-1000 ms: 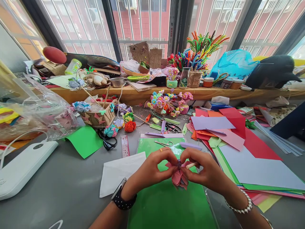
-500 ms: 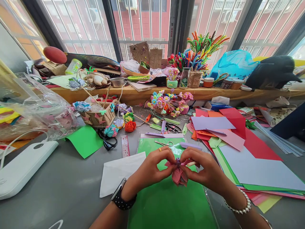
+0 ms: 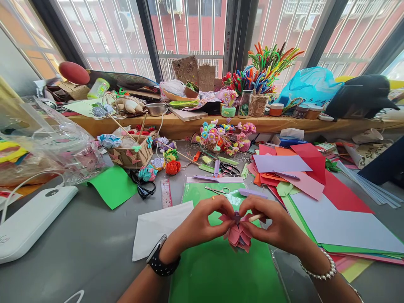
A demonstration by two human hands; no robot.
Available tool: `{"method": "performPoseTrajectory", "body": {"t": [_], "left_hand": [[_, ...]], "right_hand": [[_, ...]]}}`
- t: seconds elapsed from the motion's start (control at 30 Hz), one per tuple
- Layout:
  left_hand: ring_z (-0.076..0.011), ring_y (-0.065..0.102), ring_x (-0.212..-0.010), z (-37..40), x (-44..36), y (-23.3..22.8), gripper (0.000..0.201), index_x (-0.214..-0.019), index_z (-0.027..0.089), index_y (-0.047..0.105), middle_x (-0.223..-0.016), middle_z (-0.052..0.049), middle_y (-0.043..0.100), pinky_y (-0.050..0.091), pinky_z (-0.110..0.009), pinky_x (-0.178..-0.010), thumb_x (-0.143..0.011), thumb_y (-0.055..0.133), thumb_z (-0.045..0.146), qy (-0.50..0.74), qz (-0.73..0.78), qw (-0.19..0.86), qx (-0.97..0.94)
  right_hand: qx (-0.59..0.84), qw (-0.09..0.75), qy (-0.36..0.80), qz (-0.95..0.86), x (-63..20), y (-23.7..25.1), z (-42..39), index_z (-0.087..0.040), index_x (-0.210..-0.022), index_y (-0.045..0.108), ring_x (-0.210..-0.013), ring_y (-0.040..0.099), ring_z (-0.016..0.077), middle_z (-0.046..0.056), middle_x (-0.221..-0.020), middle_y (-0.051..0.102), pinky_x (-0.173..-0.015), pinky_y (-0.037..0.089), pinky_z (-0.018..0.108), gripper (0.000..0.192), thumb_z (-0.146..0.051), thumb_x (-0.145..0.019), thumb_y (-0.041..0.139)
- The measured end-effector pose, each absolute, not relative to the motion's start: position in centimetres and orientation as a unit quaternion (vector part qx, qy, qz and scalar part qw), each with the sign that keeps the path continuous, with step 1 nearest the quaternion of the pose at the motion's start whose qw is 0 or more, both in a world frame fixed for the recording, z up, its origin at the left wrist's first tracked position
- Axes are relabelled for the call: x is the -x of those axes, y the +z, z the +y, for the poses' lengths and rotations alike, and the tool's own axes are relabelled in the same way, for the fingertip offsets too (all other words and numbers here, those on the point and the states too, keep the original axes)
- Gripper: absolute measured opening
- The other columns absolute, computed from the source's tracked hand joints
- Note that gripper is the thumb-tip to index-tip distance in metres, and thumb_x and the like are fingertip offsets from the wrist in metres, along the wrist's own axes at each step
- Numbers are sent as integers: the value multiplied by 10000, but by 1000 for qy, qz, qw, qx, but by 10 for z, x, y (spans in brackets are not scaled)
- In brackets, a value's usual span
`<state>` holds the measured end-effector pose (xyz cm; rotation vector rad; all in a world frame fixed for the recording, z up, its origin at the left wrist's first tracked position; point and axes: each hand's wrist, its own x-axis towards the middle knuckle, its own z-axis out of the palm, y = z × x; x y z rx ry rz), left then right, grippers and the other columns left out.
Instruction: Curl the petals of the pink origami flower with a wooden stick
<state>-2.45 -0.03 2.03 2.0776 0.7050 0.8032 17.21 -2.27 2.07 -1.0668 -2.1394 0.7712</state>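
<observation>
A pink folded-paper flower [image 3: 238, 236] with a purple centre is held up between both hands, above the green mat [image 3: 227, 273]. My left hand [image 3: 210, 219] pinches its centre from the left, thumb and forefinger nearly meeting the other hand's. From the right, my right hand [image 3: 267, 221] pinches the same flower, and a short pale stick [image 3: 256, 217] pokes out between its fingers. Fingertips partly cover the purple centre. Just beyond the hands lie small scissors [image 3: 217, 190] and a purple folded paper strip [image 3: 252, 193].
Coloured paper sheets [image 3: 347, 227] are stacked at right. White folded paper [image 3: 151, 227], a pink ruler [image 3: 166, 193] and a white power bank [image 3: 38, 223] lie at left. Behind are finished paper flowers [image 3: 173, 167], a cardboard basket [image 3: 132, 156] and a cluttered ledge [image 3: 186, 126].
The flower has tipped so that more of its pink petals face me. Both hands keep their pinch and have barely shifted.
</observation>
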Motion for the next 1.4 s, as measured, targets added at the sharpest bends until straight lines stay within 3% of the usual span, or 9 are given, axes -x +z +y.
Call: {"method": "performPoseTrajectory", "body": {"t": [0.37, 1.0, 1.17, 1.4], "left_hand": [[-131, 535, -722, -1, 23, 17, 38, -782, 164, 546, -769, -23, 587, 435, -257, -684, -788, 510, 153, 338, 272, 356, -828], [-132, 610, -753, 0, 25, 15, 83, -830, 149, 611, -809, -64, 647, 486, -232, -682, -787, 546, 120, 395, 235, 288, -840], [-136, 619, -759, 0, 26, 12, 81, -803, 160, 615, -802, -64, 655, 498, -236, -684, -788, 544, 126, 401, 241, 277, -839], [-134, 585, -735, 2, 26, 8, 50, -806, 144, 577, -780, -56, 610, 481, -236, -657, -789, 534, 126, 393, 267, 269, -838]], "right_hand": [[388, 344, 236, -821, -169, 23, -23, -196, -794, 552, -615, 537, 107, 11, -756, 591, -457, 374, 188, 161, -62, -720, 502], [348, 389, 193, -831, -172, 25, -23, -199, -839, 578, -674, 605, 123, 22, -775, 631, -513, 477, 194, 170, -72, -735, 533], [328, 408, 160, -837, -172, 21, -21, -192, -810, 595, -675, 614, 141, 33, -738, 650, -585, 501, 237, 106, -104, -768, 553], [324, 446, 92, -829, -166, 8, -17, -188, -829, 588, -642, 614, 135, 41, -719, 646, -562, 509, 234, 76, -142, -808, 531]]}}
